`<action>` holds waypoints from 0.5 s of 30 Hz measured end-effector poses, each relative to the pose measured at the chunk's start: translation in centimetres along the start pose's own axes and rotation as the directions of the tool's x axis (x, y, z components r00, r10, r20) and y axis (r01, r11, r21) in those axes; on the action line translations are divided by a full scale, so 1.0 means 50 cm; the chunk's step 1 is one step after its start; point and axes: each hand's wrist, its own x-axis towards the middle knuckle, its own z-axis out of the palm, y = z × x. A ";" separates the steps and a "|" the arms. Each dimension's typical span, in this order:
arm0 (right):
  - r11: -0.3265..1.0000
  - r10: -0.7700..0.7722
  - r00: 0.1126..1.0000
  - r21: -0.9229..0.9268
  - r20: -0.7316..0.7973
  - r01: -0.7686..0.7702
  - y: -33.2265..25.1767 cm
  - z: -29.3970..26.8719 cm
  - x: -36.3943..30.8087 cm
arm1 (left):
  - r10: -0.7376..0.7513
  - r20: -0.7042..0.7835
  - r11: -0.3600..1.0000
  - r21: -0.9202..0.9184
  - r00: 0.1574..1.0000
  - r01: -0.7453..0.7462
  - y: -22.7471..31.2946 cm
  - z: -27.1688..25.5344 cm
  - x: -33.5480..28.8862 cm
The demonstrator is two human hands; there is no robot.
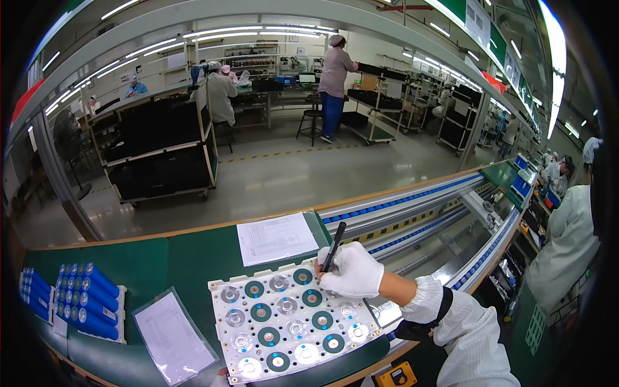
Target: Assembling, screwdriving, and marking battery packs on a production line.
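A black marker pen point(333, 247) stands steeply tilted in my right hand point(351, 271), which wears a white glove with bare fingertips and is closed around it. That hand is over the far right part of a white plastic battery holder point(277, 303). Rows of round cell ends fill the holder, some silver and some with dark green rings, many with small blue dots. The pen's tip is hidden behind my fingers. Only a bit of my left hand point(221, 378) shows, touching or close to the holder's near left corner; its fingers are mostly hidden.
Blue cylindrical battery cells point(97, 297) stand in white holders at the left. Printed sheets in clear sleeves point(174, 338) lie on the green bench mat point(193, 251). Beyond the holder runs a roller conveyor point(400, 200). A yellow box point(396, 375) sits below the bench edge. Co-workers are nearby.
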 end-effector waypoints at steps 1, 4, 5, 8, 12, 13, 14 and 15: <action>1.000 -0.024 1.000 0.002 -0.004 0.024 0.004 0.001 0.001 | 0.001 0.003 1.000 0.002 1.000 -0.001 0.001 0.000 0.000; 0.999 -0.045 0.999 -0.002 -0.002 0.045 0.004 0.004 -0.001 | 0.003 -0.002 1.000 0.003 1.000 -0.003 0.002 -0.002 -0.001; 0.999 -0.043 0.999 -0.010 0.001 0.043 0.003 0.004 -0.002 | -0.005 0.006 1.000 0.009 1.000 0.005 0.003 -0.003 -0.002; 0.990 -0.113 0.994 -0.079 0.012 0.113 0.011 0.005 -0.001 | -0.003 0.010 1.000 0.007 1.000 0.003 0.002 -0.004 -0.003; 0.987 -0.047 0.988 0.144 -0.146 0.069 0.013 -0.007 -0.025 | -0.012 0.009 1.000 0.009 1.000 0.012 -0.001 0.000 -0.004; 0.987 -0.047 0.989 0.147 -0.144 0.068 0.005 -0.014 -0.037 | -0.014 0.009 1.000 0.012 1.000 0.014 -0.002 0.002 -0.002; 0.967 -0.020 0.993 0.249 -0.117 0.049 -0.004 -0.021 -0.055 | -0.008 0.009 1.000 0.005 1.000 0.008 -0.002 0.004 -0.001; 0.935 0.006 0.997 0.355 -0.080 0.022 -0.012 -0.024 -0.073 | -0.009 0.012 1.000 0.005 1.000 0.009 -0.004 0.002 -0.004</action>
